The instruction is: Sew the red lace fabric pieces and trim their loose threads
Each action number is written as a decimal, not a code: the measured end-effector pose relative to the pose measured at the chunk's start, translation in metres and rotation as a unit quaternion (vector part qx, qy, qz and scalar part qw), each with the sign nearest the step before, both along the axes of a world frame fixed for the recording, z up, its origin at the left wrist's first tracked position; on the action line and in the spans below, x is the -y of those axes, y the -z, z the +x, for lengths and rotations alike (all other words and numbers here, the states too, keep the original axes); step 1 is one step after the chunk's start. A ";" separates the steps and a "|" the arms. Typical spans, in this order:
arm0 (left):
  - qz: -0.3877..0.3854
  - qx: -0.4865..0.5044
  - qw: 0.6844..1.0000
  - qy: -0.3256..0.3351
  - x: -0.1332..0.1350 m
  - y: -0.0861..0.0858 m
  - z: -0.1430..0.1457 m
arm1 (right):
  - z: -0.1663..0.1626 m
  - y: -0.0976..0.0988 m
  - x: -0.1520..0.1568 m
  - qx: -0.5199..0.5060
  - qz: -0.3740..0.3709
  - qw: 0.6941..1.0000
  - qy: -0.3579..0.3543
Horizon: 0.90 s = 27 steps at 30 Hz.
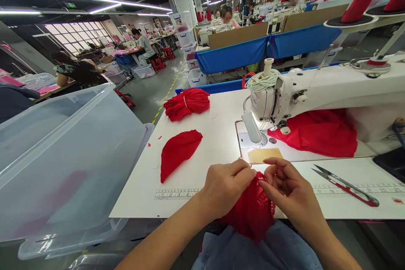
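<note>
The red cloth (249,215) hangs over the lap (218,251) on the near side of the sewing machine (332,86), its top pinched in the left hand (226,185), while the right hand (289,185) is half-curled at its edge, grip impossible to tell. Snips (346,186) lie near the machine's front; left of it are a curved red piece (180,152) and a tied red bundle (187,104).

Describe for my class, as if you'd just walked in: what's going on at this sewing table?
A person holds red fabric at the near edge of a white table. The left hand pinches its top; the right hand curls beside it, its grip unclear. A red piece and a tied red bundle lie to the left, more red cloth under the sewing machine's arm, and snips at the right.
</note>
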<state>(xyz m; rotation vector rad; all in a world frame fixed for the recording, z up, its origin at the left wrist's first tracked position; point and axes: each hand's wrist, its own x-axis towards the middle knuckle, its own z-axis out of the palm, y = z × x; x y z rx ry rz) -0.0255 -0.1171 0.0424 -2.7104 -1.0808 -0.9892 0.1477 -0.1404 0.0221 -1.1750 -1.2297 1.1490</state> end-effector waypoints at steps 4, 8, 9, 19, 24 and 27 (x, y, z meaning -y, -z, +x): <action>0.064 0.007 0.997 0.052 -0.002 -0.001 -0.002 | 0.007 -0.004 -0.011 0.076 0.075 0.989 -0.100; 0.121 0.039 0.989 0.080 -0.005 -0.004 -0.005 | 0.010 -0.003 -0.017 0.035 0.063 0.983 -0.166; 0.123 0.044 0.988 0.087 -0.005 -0.003 -0.006 | 0.010 -0.001 -0.016 0.013 0.063 0.981 -0.182; 0.025 0.077 0.997 -0.019 -0.004 0.010 -0.006 | -0.010 0.005 -0.005 -0.123 -0.156 0.973 -0.114; -0.083 0.029 0.992 -0.093 -0.007 0.016 0.003 | -0.013 0.014 -0.016 0.033 -0.042 0.998 -0.016; -0.292 0.077 0.949 -0.088 -0.012 0.012 0.008 | -0.008 0.019 -0.023 0.103 -0.020 0.995 -0.002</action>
